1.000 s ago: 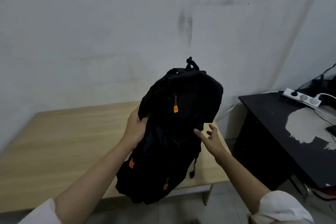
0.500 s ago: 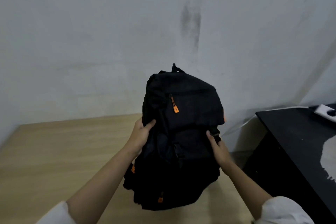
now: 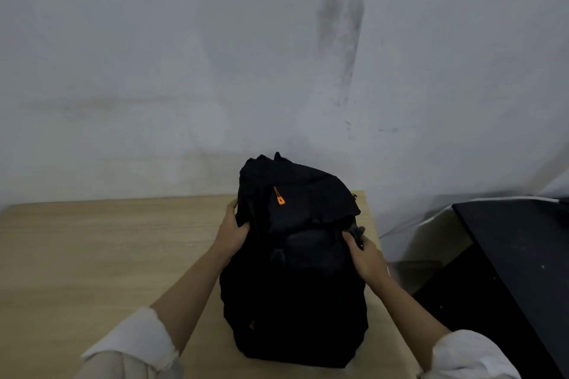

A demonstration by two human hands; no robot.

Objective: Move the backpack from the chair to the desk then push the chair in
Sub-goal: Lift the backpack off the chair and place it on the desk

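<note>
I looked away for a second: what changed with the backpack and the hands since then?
The backpack came down from mid-air at the desk's edge and now stands upright on the wooden desk. The right hand, open and off the bag a second ago, has taken hold of its right side. The left hand kept its grip on the left side.

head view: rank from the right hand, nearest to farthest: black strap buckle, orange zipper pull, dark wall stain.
From the right hand:
1. Black strap buckle: at its fingers, on the backpack's right edge.
2. Orange zipper pull: up and left, on the top flap.
3. Dark wall stain: high on the wall, behind the wooden desk.
</note>
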